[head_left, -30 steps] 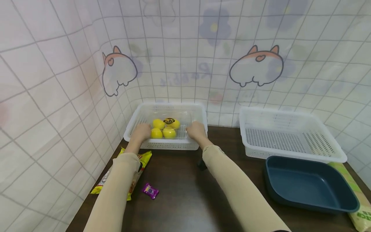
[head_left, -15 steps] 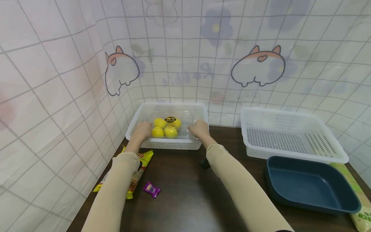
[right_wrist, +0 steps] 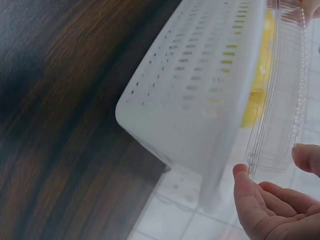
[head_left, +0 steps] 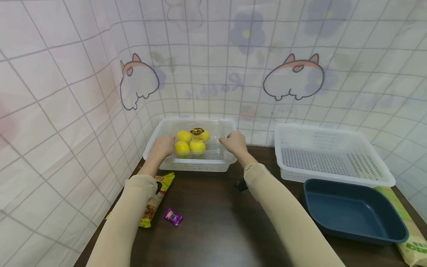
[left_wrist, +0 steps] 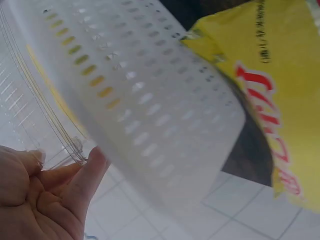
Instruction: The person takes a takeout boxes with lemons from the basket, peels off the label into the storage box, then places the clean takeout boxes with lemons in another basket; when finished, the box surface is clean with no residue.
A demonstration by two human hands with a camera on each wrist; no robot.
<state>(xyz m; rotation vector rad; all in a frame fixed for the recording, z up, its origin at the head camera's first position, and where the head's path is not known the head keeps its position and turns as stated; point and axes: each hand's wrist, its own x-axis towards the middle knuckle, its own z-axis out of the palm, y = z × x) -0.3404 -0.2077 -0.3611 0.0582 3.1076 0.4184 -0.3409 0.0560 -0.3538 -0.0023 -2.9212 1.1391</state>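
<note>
A clear plastic box (right_wrist: 282, 90) with yellow lemon-like fruit (head_left: 198, 146) showing through it is over the left white basket (head_left: 193, 166). A dark label (head_left: 197, 131) sits on its top. My left hand (head_left: 163, 146) pinches the box's left end; the left wrist view shows thumb and fingers on its clear edge (left_wrist: 47, 130). At the opposite end, my right hand (head_left: 235, 143) holds the box between thumb and fingers, next to the basket rim. The box's underside is hidden by the basket wall in both wrist views.
A yellow snack bag (head_left: 155, 202) lies under my left forearm, beside a small purple wrapped candy (head_left: 172, 217). To the right stand another white basket (head_left: 330, 178) and a dark blue tray (head_left: 353, 211). A green-and-cream packet (head_left: 411, 241) lies at the right edge.
The box and its yellow fruit have risen slightly and shifted toward the back of the basket. My right hand has moved up and a little right with its end; the left hand has risen slightly.
</note>
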